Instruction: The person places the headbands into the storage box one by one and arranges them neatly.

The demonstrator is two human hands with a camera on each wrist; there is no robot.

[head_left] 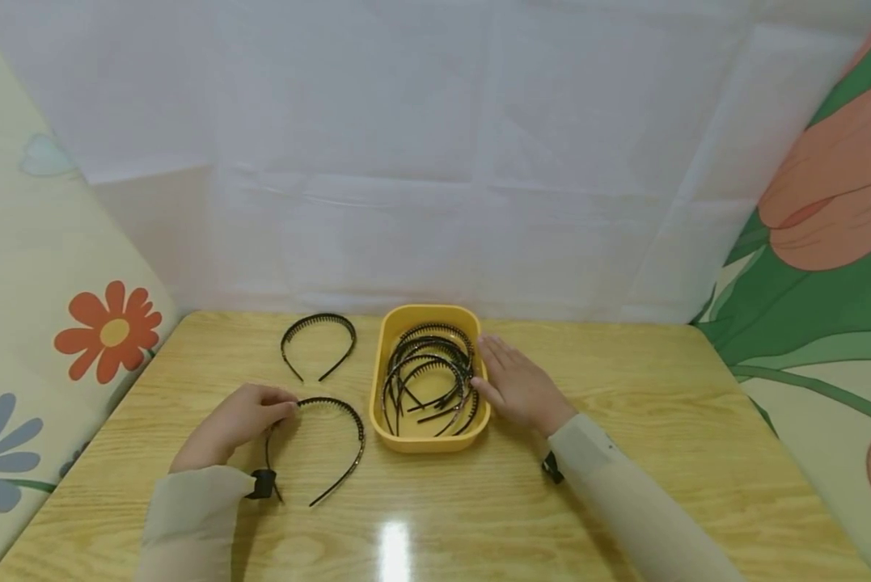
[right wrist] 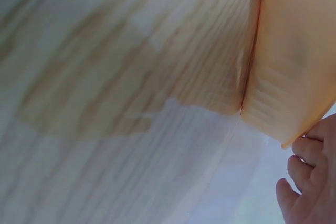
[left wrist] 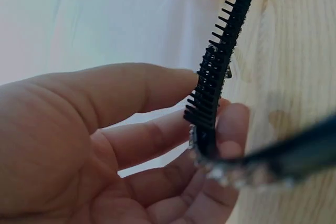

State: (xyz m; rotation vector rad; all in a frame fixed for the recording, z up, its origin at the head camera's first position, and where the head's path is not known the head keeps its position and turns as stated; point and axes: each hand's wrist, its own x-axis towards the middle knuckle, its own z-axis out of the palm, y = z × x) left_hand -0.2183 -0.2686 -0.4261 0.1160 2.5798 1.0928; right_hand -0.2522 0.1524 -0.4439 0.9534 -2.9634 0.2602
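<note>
My left hand (head_left: 249,420) pinches a black toothed headband (head_left: 363,436) at the left side of its arch, its open ends toward me. Close up in the left wrist view, thumb and fingers grip the band (left wrist: 227,40), which has comb-like teeth inside and shiny stones along its outer face. My right hand (head_left: 520,383) rests at the right rim of a yellow plastic basket (head_left: 430,445), fingers extended along the edge and thumb at the rim. The right wrist view has those fingertips right at the rim. Inside the basket lie several black headbands (head_left: 435,326), piled over one another.
Another black headband (head_left: 353,334) lies on the wooden table (head_left: 646,453), behind the left hand and left of the basket. A white cloth (head_left: 406,162) hangs along the table's back edge. Flower-patterned panels (head_left: 835,178) stand on both sides.
</note>
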